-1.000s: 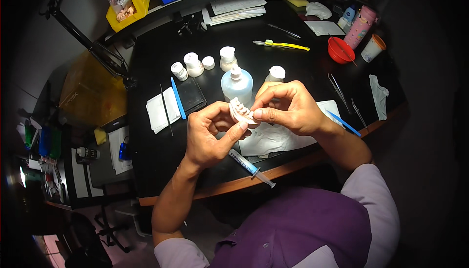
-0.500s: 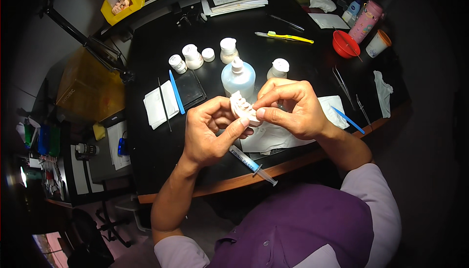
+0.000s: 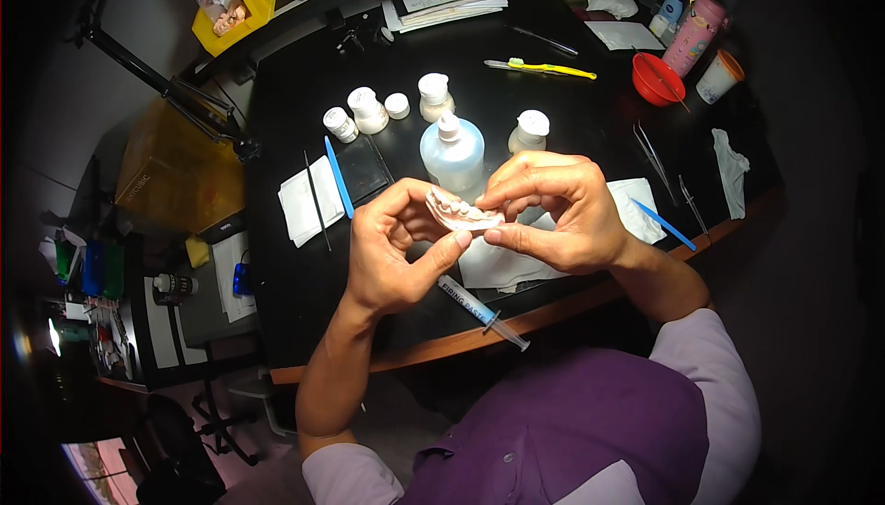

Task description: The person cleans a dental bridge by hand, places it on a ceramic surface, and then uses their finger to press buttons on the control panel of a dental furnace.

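Observation:
A pale pink dental model with a row of white teeth (image 3: 461, 213) is held above the black desk (image 3: 304, 288) between both hands. My left hand (image 3: 392, 252) grips its left end and underside with thumb and fingers. My right hand (image 3: 553, 215) pinches its right end, fingers curled over the top. Under the hands lies a white paper towel (image 3: 516, 265). A syringe with a blue plunger end (image 3: 481, 311) lies on the desk just below my left hand.
Behind the hands stand a light blue squeeze bottle (image 3: 452, 153) and several small white jars (image 3: 369, 111). A yellow toothbrush (image 3: 544, 68), red bowl (image 3: 657, 79), pink bottle (image 3: 696, 33), blue spatula (image 3: 338, 176), tweezers (image 3: 653, 150) and white tissues (image 3: 300, 201) lie about. The wooden desk edge (image 3: 553, 311) runs near my body.
Both hands have turned the dental model slightly, so its teeth now face up and toward me. The hands stay in about the same place.

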{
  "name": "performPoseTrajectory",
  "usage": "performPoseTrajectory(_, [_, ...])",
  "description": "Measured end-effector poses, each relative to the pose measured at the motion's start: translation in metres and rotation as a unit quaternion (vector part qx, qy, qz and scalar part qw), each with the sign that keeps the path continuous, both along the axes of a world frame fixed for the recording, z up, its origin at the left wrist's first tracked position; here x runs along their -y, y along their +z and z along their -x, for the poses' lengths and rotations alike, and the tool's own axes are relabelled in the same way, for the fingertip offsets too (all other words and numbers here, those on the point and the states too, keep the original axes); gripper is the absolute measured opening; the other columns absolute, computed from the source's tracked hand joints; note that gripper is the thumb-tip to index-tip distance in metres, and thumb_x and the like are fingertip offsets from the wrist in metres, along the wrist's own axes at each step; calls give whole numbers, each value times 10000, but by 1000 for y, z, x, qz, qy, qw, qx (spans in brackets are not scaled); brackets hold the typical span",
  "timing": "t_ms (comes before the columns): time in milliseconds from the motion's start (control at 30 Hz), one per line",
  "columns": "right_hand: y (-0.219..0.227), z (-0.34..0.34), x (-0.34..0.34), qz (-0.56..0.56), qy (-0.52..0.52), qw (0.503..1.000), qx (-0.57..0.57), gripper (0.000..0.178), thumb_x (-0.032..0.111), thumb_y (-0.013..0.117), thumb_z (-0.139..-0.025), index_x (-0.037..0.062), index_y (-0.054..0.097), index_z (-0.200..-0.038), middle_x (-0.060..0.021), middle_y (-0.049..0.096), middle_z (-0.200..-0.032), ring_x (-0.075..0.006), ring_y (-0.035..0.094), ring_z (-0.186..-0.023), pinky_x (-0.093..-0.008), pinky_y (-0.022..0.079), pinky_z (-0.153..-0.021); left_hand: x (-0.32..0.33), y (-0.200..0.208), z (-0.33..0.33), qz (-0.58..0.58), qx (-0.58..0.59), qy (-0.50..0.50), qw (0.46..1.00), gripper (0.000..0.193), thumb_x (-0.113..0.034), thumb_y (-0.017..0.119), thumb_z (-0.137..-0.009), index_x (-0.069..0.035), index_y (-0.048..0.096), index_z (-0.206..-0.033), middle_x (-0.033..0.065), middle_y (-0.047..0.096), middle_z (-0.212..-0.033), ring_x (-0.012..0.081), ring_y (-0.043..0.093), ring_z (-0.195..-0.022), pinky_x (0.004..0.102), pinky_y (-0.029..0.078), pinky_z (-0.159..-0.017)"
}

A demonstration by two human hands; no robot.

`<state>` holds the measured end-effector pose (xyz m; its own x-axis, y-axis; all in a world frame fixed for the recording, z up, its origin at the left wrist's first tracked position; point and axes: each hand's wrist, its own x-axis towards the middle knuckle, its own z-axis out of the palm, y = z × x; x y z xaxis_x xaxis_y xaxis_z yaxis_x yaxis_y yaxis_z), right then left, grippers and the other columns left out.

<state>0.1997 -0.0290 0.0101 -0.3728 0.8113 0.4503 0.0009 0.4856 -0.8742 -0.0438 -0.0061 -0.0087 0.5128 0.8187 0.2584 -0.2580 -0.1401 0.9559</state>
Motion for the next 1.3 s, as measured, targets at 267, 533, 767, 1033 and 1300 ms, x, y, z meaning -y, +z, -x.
performPoseTrajectory(267, [1, -3, 3, 23, -13, 1000, 0, 282, 6, 837, -857, -62, 769, -1122, -131, 766, -1037, -153, 760, -907, -270, 638, -791, -6, -2, 0, -269, -73, 50, 959, 397, 11, 898, -764, 21, 744, -1130, 149, 771, -1028, 183, 759, -876, 276, 599, -774])
performPoseTrajectory(533, [-2, -5, 3, 45, -8, 999, -8, 294, 33, 850, -862, -64, 765, -1126, -125, 767, -1036, -155, 758, -928, -284, 639, -797, -4, 3, 0, -257, -99, 39, 961, 329, -30, 935, -759, 19, 784, -1048, 130, 787, -927, 173, 766, -821, 267, 602, -745])
performPoseTrajectory(767, [-5, -3, 1, -23, -17, 1000, -8, 356, -11, 835, -838, -71, 747, -1178, -142, 766, -1033, -169, 766, -936, -296, 644, -810, -7, 2, -1, -284, -75, 45, 955, 336, 3, 937, -745, 5, 792, -1048, 139, 793, -966, 184, 785, -841, 277, 624, -747])
performPoseTrajectory(1033, [-5, -2, -1, -91, -24, 996, 0, 387, -63, 817, -799, -63, 752, -1180, -167, 777, -1031, -195, 784, -931, -297, 641, -838, -8, -1, 0, -286, -77, 93, 950, 369, 24, 929, -725, -2, 769, -1056, 136, 795, -990, 201, 788, -881, 290, 626, -783])
performPoseTrajectory(1300, [-8, -2, -5, -124, -14, 992, 10, 401, -107, 804, -758, -52, 762, -1152, -171, 786, -1055, -211, 789, -950, -307, 639, -850, -9, -5, 3, -298, -67, 93, 948, 456, 96, 893, -720, 30, 724, -1138, 148, 768, -1039, 210, 773, -965, 310, 627, -852])
